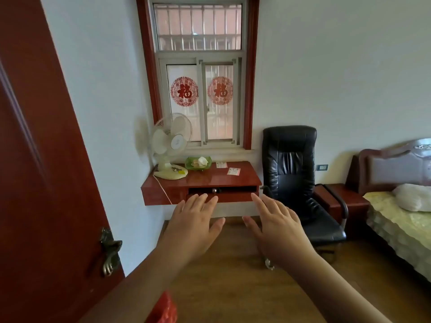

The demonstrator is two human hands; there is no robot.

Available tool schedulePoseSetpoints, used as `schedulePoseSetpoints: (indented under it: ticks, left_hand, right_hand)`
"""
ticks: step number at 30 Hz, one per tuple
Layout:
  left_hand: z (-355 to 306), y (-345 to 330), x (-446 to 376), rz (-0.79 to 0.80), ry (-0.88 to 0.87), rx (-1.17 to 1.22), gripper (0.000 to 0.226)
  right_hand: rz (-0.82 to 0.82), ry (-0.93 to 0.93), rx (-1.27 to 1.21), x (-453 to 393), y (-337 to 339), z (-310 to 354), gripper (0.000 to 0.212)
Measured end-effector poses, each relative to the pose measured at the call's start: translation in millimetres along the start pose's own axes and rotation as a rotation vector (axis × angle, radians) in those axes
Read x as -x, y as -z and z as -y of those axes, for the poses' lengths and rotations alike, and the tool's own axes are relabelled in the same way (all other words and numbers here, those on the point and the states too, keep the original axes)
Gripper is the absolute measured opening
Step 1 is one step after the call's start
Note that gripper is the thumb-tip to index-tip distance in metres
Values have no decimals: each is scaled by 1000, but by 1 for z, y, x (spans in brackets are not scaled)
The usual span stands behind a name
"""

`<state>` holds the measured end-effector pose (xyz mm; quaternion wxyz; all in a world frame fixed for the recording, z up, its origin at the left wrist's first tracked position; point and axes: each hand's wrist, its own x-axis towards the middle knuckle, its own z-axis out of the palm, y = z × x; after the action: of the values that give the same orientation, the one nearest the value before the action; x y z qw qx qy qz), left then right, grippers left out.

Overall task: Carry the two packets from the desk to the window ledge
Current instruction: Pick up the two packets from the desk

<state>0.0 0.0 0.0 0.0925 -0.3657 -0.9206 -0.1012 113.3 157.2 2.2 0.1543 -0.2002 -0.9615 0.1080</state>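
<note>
Both hands are reaching forward, palms down and holding nothing. The left hand point(194, 226) is spreading its fingers flat, thumb stretched out toward the other hand. The right hand point(278, 223) is doing the same, fingers splayed and thumb pointing inward, so the two thumbs are nearing each other without touching.

The two packets are lying well beyond the fingertips, up on the red desk point(163, 193) fixed to the wall under the window. The nearer packet point(233, 171) is resting flat above and slightly left of the right hand's fingertips, between the two hands in line. The farther packet point(221, 164) is sitting just behind it and a little to the left, close to the wall, apart from the first. Neither is touching a hand.

The window ledge point(217, 150) is running above both packets, farther still from the hands. Left of the packets, above the left hand, a green dish point(190, 167) is holding some pale scraps, and left of that a white fan point(171, 141) is standing on the desk's far corner. A drawer point(222, 191) in the desk front is hanging slightly open just past the left fingertips. A black office chair point(291, 164) is standing to the right of the right hand, beside the desk.
</note>
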Motion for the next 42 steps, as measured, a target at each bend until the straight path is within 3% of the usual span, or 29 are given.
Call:
schedulePoseSetpoints:
  ticks: [12,30,42]
  left_hand:
    - [-2,-63,-79,37,-12,-45,64]
    - [115,-128,-244,-30,-105,-4,70]
    - [125,-198,-365,149,-91,-57,76]
  right_hand:
    - [96,52,-24,-76,-49,-43,67]
    - [187,-55,88,-254,-160,-25,61]
    - [233,-96,66,-367,-212,-78,57]
